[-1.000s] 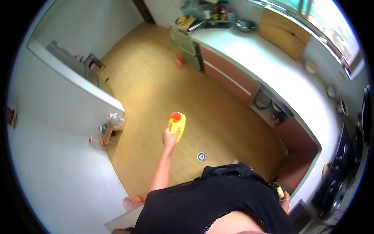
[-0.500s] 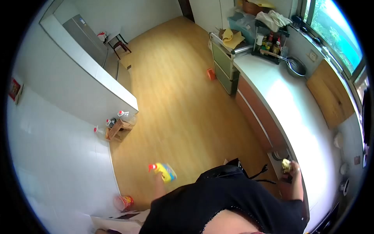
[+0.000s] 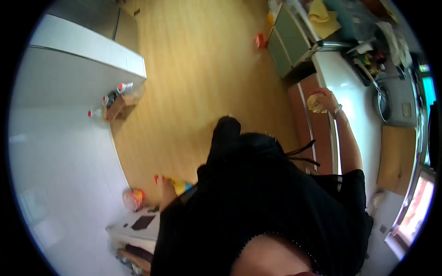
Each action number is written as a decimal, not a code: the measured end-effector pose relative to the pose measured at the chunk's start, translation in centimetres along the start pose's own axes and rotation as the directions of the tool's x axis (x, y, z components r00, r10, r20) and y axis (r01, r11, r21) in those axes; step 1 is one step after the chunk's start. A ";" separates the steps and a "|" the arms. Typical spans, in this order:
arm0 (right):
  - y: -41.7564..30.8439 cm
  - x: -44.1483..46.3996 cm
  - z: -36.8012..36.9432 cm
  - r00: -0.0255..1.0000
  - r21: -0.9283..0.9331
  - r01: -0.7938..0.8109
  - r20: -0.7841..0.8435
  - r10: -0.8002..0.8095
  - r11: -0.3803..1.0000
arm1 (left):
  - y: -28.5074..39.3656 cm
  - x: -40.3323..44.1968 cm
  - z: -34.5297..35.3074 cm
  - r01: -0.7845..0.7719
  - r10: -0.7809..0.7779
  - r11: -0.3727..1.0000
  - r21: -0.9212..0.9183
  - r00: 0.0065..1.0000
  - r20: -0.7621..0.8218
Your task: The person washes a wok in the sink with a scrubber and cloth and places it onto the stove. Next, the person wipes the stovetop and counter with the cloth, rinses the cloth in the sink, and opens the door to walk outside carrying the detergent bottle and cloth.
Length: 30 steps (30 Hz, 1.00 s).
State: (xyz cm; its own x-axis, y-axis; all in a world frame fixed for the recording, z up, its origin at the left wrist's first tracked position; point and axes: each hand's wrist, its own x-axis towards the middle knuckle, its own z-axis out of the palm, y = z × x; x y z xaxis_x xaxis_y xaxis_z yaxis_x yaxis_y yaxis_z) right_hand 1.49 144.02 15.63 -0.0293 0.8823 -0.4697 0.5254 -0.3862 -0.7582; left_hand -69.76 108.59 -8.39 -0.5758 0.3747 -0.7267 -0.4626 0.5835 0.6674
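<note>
My left hand (image 3: 168, 187) is closed round the neck of a yellow spray bottle (image 3: 178, 185) with a red nozzle, low beside my body; the bottle's lower end is partly hidden by my dark clothing. On the other side, my right hand (image 3: 327, 100) grips a crumpled pale yellow cloth (image 3: 316, 103). That hand is at the front edge of the white counter (image 3: 340, 80), with the cloth in front of the reddish cabinet drawers (image 3: 307, 92). A light band circles my right wrist.
A metal pan (image 3: 382, 103) and a wooden board (image 3: 397, 158) are on the counter side. Ahead stands a green drawer unit (image 3: 288, 41), with a red object (image 3: 261, 40) on the floor. Bottles beside a wooden stool (image 3: 122, 108) and a red container (image 3: 134, 199) line the left wall.
The view has moved forward and turned toward the drawer unit. My right hand has risen with the cloth to the counter's front edge. My left hand has drawn the spray bottle back beside my body.
</note>
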 end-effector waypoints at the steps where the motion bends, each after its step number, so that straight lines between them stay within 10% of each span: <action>1: -0.8 1.2 0.8 0.999 -0.068 -0.052 -0.022 0.050 0.996 | 2.7 2.5 2.3 0.061 -0.056 0.988 -0.144 0.998 0.038; 2: 1.6 2.6 0.6 0.995 -0.214 0.074 -0.045 -0.086 0.974 | 7.5 2.9 6.9 0.130 -0.136 0.990 -0.063 0.986 -0.100; 3: 2.7 3.3 0.6 0.994 -0.192 -0.110 -0.013 0.109 0.975 | 7.6 9.4 7.5 0.095 -0.144 0.925 -0.367 0.984 -0.109; 4: 3.3 3.7 0.3 0.990 -0.209 -0.129 0.037 0.140 0.969 | 15.5 5.5 13.2 0.076 -0.038 0.978 0.195 0.980 -0.195; 13: 4.3 13.2 -0.5 0.854 -0.133 -0.520 -0.091 0.512 0.844 | 41.1 12.5 43.1 -0.450 0.404 0.879 0.158 0.878 0.255; 17: 2.1 25.2 -3.6 0.883 0.060 -0.449 -0.124 0.453 0.892 | 48.5 16.9 51.5 -0.518 0.448 0.839 0.167 0.832 0.328; 19: 1.1 32.3 -5.3 0.925 -0.126 -0.376 -0.116 0.363 0.918 | 50.6 17.6 54.3 -0.481 0.437 0.863 0.152 0.864 0.251; 26: -24.0 58.3 -10.8 0.997 -0.013 0.023 -0.078 -0.024 1.000 | 53.4 24.7 56.4 -0.135 0.148 0.956 0.261 0.989 -0.031; 28: -30.6 64.9 -12.0 0.998 0.252 0.038 -0.058 -0.024 0.967 | 50.9 35.0 53.6 0.012 0.079 0.280 0.960 0.996 -0.036; 30: -38.8 68.8 -12.2 0.987 0.375 0.154 -0.096 -0.127 0.914 | 52.2 36.0 55.4 0.093 0.111 0.295 0.951 0.985 -0.130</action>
State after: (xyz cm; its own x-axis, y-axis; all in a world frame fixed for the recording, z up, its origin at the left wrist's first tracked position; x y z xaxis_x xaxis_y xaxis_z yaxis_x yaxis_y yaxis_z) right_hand -10.55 222.99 18.27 -0.0137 0.9460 -0.3240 0.1565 -0.3180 -0.9351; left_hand -77.29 192.41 -8.69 -0.7064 0.3398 -0.6209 0.4514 0.8920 -0.0254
